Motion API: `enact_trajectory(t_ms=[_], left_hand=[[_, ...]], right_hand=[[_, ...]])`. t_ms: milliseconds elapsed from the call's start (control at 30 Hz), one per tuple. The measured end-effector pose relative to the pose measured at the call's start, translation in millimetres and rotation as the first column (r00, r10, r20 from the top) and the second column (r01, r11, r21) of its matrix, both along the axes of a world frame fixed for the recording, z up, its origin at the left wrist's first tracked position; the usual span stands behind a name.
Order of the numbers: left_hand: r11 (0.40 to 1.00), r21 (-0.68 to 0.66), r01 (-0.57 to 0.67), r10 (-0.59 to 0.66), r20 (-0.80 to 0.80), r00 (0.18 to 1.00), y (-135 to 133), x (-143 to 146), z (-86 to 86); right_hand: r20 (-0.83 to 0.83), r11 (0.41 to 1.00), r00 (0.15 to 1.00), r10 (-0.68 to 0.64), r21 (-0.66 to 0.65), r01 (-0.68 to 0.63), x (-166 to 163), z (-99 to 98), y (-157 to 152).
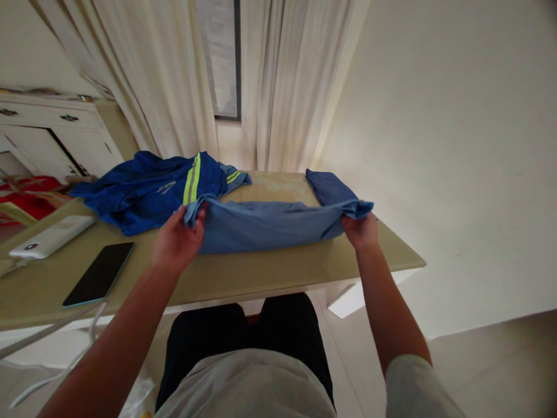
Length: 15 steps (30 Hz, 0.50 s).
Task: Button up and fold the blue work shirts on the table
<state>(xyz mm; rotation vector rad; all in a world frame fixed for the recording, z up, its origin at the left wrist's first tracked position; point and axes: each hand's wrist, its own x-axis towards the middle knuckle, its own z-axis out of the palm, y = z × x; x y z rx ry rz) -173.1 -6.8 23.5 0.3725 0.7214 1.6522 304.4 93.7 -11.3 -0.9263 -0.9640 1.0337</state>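
Note:
A light blue garment [270,223] lies folded lengthwise across the beige table [278,270]. My left hand [179,239] pinches its left end, fingers closed on the cloth. My right hand [360,230] grips the bunched right end near the table's right edge. Behind it, a darker blue garment with yellow-green reflective stripes [152,188] lies crumpled at the back left of the table.
A black phone [99,273] lies face up at the front left, with a white power bank [51,235] and cable beyond it. Cream curtains [278,81] hang behind the table. A white cabinet [52,130] and red items [26,194] stand at left. Tiled floor lies to the right.

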Motion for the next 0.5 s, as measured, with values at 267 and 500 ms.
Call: enact_trajectory(t_ms=[267, 500], left_hand=[[0.987, -0.055, -0.15, 0.026, -0.873, 0.488, 66.4, -35.2, -67.6], [0.98, -0.071, -0.186, -0.094, -0.988, -0.119, 26.8, -57.2, -121.3]], right_hand=[[0.722, 0.893, 0.61, -0.328, 0.026, 0.45, -7.1, -60.8, 46.6], [0.839, 0.948, 0.521, -0.156, -0.021, 0.318, 17.9, -99.1, 4.0]])
